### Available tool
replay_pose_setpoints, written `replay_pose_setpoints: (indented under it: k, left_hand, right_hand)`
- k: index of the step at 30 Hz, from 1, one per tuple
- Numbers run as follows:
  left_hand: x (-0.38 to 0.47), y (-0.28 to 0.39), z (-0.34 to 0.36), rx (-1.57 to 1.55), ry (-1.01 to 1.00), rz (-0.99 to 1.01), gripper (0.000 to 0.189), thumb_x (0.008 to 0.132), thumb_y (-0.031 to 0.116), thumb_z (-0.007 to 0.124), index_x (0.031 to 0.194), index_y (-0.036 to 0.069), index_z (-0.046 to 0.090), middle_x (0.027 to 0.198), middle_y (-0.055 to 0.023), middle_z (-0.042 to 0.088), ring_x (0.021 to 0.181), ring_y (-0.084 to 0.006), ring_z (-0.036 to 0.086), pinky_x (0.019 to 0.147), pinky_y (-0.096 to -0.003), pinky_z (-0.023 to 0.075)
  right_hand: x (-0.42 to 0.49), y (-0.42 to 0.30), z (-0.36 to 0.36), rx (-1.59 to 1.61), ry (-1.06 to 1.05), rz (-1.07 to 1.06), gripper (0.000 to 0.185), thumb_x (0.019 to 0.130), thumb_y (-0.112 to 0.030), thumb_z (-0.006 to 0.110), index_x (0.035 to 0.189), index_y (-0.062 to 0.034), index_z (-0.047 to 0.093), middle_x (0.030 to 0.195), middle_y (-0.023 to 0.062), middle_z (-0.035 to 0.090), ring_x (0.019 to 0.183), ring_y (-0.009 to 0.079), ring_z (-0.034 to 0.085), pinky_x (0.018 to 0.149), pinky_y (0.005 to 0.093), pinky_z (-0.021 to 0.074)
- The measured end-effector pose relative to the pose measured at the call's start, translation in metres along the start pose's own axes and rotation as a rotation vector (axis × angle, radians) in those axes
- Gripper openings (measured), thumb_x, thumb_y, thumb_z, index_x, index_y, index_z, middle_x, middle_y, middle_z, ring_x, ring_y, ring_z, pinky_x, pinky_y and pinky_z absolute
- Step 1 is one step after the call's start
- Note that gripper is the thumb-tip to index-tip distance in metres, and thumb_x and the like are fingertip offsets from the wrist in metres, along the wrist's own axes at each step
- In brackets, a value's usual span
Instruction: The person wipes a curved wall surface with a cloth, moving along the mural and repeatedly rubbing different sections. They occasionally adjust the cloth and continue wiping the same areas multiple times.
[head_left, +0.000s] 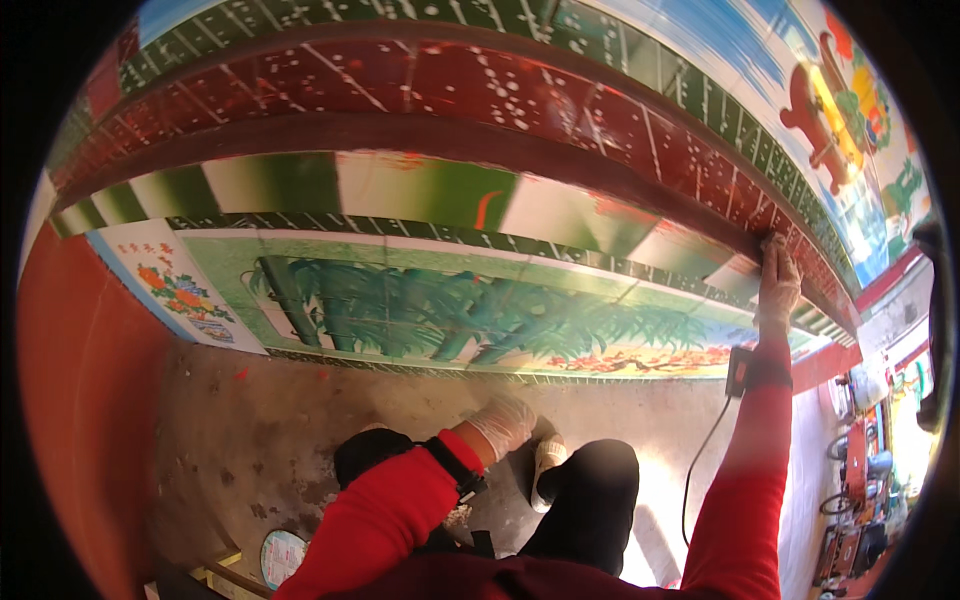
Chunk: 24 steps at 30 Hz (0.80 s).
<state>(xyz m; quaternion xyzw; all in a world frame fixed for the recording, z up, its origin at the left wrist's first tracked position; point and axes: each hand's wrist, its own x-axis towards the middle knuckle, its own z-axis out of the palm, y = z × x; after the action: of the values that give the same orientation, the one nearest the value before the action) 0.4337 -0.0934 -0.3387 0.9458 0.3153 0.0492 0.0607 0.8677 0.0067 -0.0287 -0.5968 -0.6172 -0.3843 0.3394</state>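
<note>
My right hand (780, 285), in a thin see-through glove, reaches out to the right and rests with its fingers on the dark red wooden rail (585, 150) of the decorated wall. A small device (739, 373) with a cable sits at that wrist. My left hand (506, 424), in a clear plastic glove, hangs low over the floor between my body and the wall; it is blurred, and whether it holds anything is not clear. Beneath the rail runs a green-and-white painted band (427, 196), with smears of red on it.
A tiled bamboo painting (450, 307) covers the lower wall. A red surface (82, 375) rises at the left. A round lid-like thing with writing (283, 559) lies at the lower left on the concrete floor (247, 450). Carts with wheels (855, 465) stand far right.
</note>
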Motion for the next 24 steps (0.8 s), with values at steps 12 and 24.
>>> replay_pose_setpoints:
  k: [12,24]
  left_hand:
    - [-0.014,-0.008,0.007,-0.012,0.242,0.034,0.028,0.091,0.035,0.061,0.089,0.008,0.066,0.079,-0.0154,0.068,0.071,-0.0351,0.068,0.061,-0.0549,0.0471]
    - [-0.027,-0.022,-0.065,-0.166,0.010,-0.031,0.027,0.093,0.028,0.062,0.102,0.010,0.080,0.106,-0.0118,0.077,0.100,-0.0293,0.074,0.083,-0.0454,0.0565]
  right_hand:
    - [0.038,-0.325,-0.028,0.399,-0.072,-0.315,0.021,0.099,-0.017,0.064,0.117,-0.0080,0.069,0.118,0.0144,0.073,0.109,0.0362,0.067,0.099,0.0438,0.0491]
    - [0.068,-0.600,-0.010,0.300,-0.122,-0.696,0.029,0.094,-0.027,0.061,0.119,-0.0128,0.068,0.108,0.0097,0.071,0.101,0.0284,0.065,0.085,0.0449,0.0533]
